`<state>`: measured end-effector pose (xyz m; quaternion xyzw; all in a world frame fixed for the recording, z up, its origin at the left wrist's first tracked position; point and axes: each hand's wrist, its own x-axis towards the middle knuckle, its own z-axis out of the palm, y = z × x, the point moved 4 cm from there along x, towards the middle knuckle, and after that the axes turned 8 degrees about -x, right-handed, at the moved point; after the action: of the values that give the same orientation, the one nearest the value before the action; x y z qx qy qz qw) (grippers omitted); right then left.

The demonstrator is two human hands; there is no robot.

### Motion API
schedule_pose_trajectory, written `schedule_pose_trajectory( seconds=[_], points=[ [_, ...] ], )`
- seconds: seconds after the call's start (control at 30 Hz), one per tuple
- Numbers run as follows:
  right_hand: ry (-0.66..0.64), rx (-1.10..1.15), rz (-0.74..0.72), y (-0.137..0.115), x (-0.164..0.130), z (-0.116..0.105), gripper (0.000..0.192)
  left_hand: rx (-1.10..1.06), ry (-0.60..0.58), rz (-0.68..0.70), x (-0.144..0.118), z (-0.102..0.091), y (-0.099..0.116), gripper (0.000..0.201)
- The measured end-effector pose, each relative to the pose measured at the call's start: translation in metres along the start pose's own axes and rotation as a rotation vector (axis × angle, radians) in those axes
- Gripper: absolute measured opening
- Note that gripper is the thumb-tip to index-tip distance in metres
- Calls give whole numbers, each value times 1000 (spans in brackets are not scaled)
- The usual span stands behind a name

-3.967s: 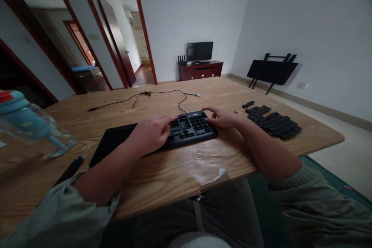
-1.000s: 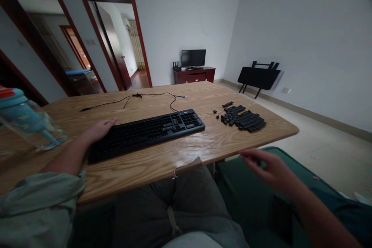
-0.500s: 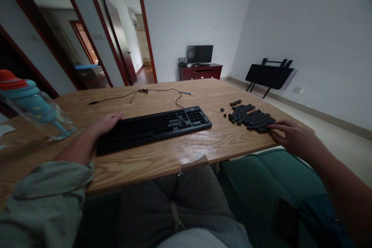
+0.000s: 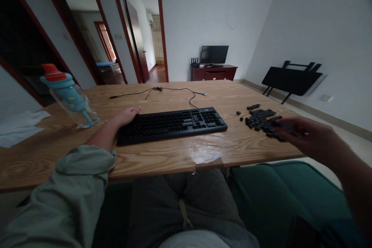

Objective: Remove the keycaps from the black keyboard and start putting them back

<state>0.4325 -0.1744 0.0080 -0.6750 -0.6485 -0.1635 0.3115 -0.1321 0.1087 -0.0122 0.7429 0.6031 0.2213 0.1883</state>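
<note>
A black keyboard (image 4: 174, 124) lies across the middle of the wooden table (image 4: 162, 157). My left hand (image 4: 126, 115) rests flat on the keyboard's left end, fingers spread, holding nothing. A pile of loose black keycaps (image 4: 260, 119) sits near the table's right edge. My right hand (image 4: 308, 136) is blurred and hovers at the near right side of that pile, its fingertips over the outermost caps. Whether it grips a cap I cannot tell.
A clear bottle with a blue and orange lid (image 4: 69, 97) stands at the table's left, with white paper (image 4: 20, 124) beyond it. The keyboard's cable (image 4: 162, 90) trails across the far side. A green seat (image 4: 276, 193) is at my right.
My right hand rose from below the table's edge to the keycap pile. My left hand moved from the keys to the keyboard's left end. The view swung left.
</note>
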Motion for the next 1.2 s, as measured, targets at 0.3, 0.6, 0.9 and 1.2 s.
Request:
schedule_pose_trajectory(
  seconds=[0.3, 0.6, 0.9, 1.2],
  points=[
    [-214, 406, -517, -191, 72, 73, 20, -61, 11, 22, -5, -3, -3, 55],
    [-230, 467, -505, -217, 79, 104, 26, 59, 159, 202, -15, -9, 21, 39],
    [-185, 535, -503, -236, 77, 110, 25, -460, -50, 632, -85, 43, 152, 37],
    [-160, 579, -391, -225, 66, 109, 37, -271, 51, 621, -91, 20, 126, 26]
  ],
)
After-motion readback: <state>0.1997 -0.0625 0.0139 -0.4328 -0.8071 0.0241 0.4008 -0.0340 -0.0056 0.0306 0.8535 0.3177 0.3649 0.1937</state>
